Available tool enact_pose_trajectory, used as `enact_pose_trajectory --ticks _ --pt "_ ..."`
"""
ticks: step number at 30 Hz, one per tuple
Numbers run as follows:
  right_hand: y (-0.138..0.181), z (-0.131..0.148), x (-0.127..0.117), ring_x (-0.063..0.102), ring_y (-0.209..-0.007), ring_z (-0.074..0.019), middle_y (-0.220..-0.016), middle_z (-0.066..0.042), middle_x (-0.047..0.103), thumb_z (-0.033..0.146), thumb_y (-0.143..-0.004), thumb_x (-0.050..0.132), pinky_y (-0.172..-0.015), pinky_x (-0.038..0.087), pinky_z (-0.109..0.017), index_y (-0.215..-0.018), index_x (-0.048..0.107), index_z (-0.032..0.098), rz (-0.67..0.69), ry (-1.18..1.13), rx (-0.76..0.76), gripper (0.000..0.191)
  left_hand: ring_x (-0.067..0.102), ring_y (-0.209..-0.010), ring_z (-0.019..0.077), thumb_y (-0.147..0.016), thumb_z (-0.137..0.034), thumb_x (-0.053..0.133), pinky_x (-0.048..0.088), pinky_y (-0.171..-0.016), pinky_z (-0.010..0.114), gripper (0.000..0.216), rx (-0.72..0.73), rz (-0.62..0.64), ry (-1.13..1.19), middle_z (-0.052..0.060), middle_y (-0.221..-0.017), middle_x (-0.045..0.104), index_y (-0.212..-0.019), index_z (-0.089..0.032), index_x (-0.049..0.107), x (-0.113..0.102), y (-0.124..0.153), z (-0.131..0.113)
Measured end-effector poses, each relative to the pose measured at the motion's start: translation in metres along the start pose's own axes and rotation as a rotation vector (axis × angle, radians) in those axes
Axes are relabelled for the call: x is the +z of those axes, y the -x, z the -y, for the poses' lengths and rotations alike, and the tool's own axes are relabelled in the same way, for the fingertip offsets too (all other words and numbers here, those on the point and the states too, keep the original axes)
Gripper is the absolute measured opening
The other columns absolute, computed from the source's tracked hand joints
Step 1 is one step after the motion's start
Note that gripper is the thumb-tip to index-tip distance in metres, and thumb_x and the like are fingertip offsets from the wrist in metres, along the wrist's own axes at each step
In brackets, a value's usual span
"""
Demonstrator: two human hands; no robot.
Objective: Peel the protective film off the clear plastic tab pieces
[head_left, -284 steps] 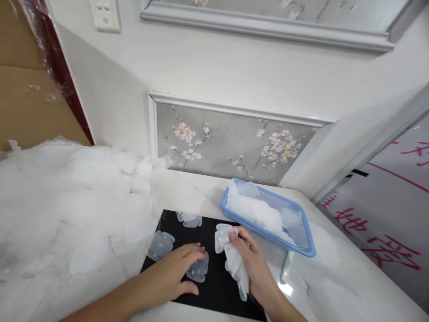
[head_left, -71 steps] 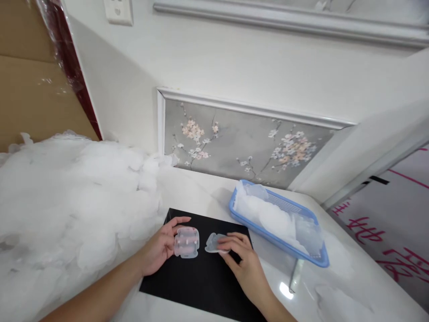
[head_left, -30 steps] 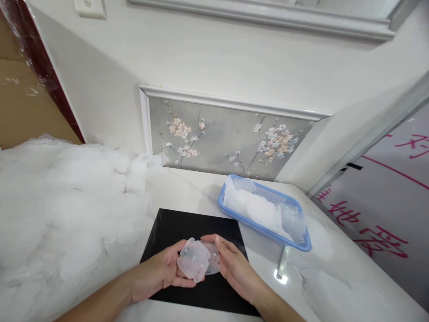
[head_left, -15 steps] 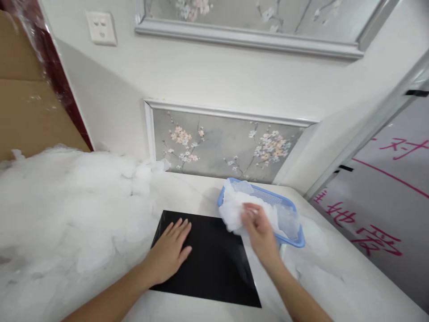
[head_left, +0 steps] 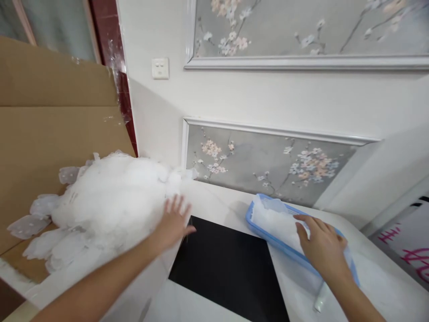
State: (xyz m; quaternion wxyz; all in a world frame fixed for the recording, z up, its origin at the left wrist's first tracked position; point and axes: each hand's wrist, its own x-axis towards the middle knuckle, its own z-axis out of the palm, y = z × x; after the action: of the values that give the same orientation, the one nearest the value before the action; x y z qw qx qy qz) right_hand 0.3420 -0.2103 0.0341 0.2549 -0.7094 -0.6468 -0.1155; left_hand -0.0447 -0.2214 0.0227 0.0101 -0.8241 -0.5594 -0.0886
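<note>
The left hand is open and bare-palmed, fingers spread, at the right edge of a heaped white pile of thin translucent plastic pieces; I cannot tell whether it touches them. The right hand is also open, fingers curved and thumb apart, above a long blue plastic mesh basket, holding nothing visible. More translucent white pieces lie in the basket; the hand and forearm hide its right part. Between the hands, a flat black rectangular mat lies on the glossy white tabletop.

At far right, magenta handwriting marks a pale grey panel, cut off and too blurred to read. A narrow silvery strip pokes out below the basket. Behind stand 2 framed grey blossom panels, a white wall socket and, left, brown cardboard.
</note>
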Motion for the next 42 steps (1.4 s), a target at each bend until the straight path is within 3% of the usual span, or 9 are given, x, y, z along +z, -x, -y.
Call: enact_pose_trajectory --ticks 2,6,14,20,24,27,30,34,42 --pt "0.01 0.011 -0.003 0.059 -0.1 -0.0352 -0.102 -0.013 0.069 0.034 -0.085 0.037 -0.08 0.04 -0.052 -0.096 0.065 0.023 0.002 -0.051 -0.084 0.032 0.036 -0.13 0.0489 -0.086 -0.042 0.057 0.014 -0.104 0.069 0.06 -0.105 -0.022 -0.053 0.031 -0.132 0.051 -0.133 -0.005 0.049 -0.006 -0.019 0.038" --pt "0.036 0.041 0.0 0.062 -0.098 -0.0308 -0.099 -0.008 0.071 0.033 -0.087 0.04 -0.08 0.042 -0.047 -0.093 0.064 0.025 0.047 -0.218 -0.208 0.027 0.063 -0.098 0.0357 -0.084 -0.032 0.06 0.039 -0.091 0.048 0.031 -0.083 -0.001 -0.084 0.02 -0.097 0.069 -0.104 -0.009 0.065 -0.007 -0.028 0.069" --pt "0.068 0.085 0.013 0.065 -0.092 -0.0274 -0.093 -0.006 0.072 0.03 -0.09 0.044 -0.084 0.045 -0.044 -0.092 0.065 0.025 0.196 -0.51 -0.233 0.022 0.064 -0.069 0.0161 -0.095 -0.042 0.039 0.042 -0.064 0.025 0.031 0.144 -0.05 0.072 0.002 -0.081 0.069 -0.096 -0.02 0.061 -0.016 -0.022 0.017" --pt "0.086 0.104 0.026 0.065 -0.082 -0.0224 -0.096 -0.007 0.069 0.031 -0.091 0.045 -0.075 0.052 -0.036 -0.107 0.059 0.022 0.38 -0.752 -0.075 0.023 0.061 -0.101 0.025 -0.079 -0.054 0.064 0.043 -0.09 0.037 0.05 0.464 -0.076 0.111 0.007 -0.107 0.067 -0.118 -0.023 0.058 0.008 -0.041 -0.057" --pt "0.097 0.104 0.036 0.063 -0.08 -0.0197 -0.103 -0.008 0.063 0.024 -0.09 0.043 -0.072 0.053 -0.034 -0.109 0.058 0.022 0.354 -0.794 -0.043 0.024 0.049 -0.122 0.0328 -0.092 -0.023 0.052 0.035 -0.1 0.053 0.043 0.396 -0.212 0.107 0.018 -0.133 0.052 -0.134 -0.019 0.045 0.015 -0.03 -0.072" --pt "0.095 0.107 0.043 0.062 -0.083 -0.0204 -0.111 -0.008 0.061 0.021 -0.084 0.05 -0.071 0.053 -0.034 -0.117 0.054 0.023 0.375 -0.826 0.014 0.034 0.056 -0.114 0.0258 -0.091 -0.007 0.04 0.044 -0.096 0.042 0.037 0.339 -0.274 0.145 0.012 -0.123 0.06 -0.122 -0.019 0.054 0.032 -0.002 -0.073" --pt "0.087 0.115 0.044 0.06 -0.083 -0.0222 -0.095 -0.004 0.064 0.015 -0.073 0.06 -0.075 0.053 -0.037 -0.12 0.054 0.023 0.411 -0.782 0.061 0.047 0.045 -0.13 0.0322 -0.088 -0.035 0.055 0.04 -0.103 0.047 0.056 0.371 -0.252 0.189 0.016 -0.143 0.046 -0.14 -0.019 0.039 0.052 0.018 -0.066" --pt "0.078 0.116 0.032 0.057 -0.076 -0.0239 -0.066 0.0 0.055 0.007 -0.074 0.056 -0.073 0.051 -0.039 -0.09 0.065 0.023 0.464 -0.636 -0.007 0.025 0.031 -0.141 0.0293 -0.085 -0.05 0.058 0.023 -0.115 0.048 0.074 0.414 -0.134 0.21 0.01 -0.153 0.035 -0.148 -0.027 0.027 0.059 0.007 -0.042" --pt "0.079 0.098 0.026 0.056 -0.105 -0.029 -0.118 -0.009 0.064 0.019 -0.073 0.077 -0.092 0.046 -0.045 -0.106 0.068 0.022 0.551 -0.539 -0.46 0.035 0.025 -0.144 0.028 -0.088 -0.028 0.058 0.021 -0.117 0.051 0.048 0.406 0.026 0.434 0.003 -0.156 0.031 -0.135 -0.035 0.05 0.033 -0.004 -0.015"
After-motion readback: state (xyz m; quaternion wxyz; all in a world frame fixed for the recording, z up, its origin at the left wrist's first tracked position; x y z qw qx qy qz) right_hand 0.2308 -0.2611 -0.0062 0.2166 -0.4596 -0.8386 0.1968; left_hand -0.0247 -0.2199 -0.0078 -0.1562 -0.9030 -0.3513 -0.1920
